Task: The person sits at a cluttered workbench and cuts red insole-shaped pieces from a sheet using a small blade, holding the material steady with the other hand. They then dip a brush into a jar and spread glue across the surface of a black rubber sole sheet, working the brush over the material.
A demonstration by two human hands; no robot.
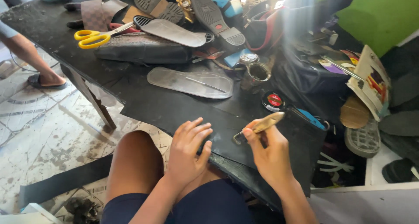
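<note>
So there's a dark workbench [39, 25] with a big black rubber sheet [183, 108] draped over its near edge, hanging down past the front. Toward the far side sits a black shoe [142, 49], with yellow scissors [92, 37] just beside it at the left. A clear sole-shaped template [190, 82] lies flat in the middle of the bench, and a small open tin [256, 73] stands right next to its end. The left hand [188, 150] lies flat on the sheet at the near edge, fingers spread a bit, holding nothing. The right hand [270, 156] has its fingers closed around a tan-handled tool [260, 126], with the tip touching the sheet.
</note>
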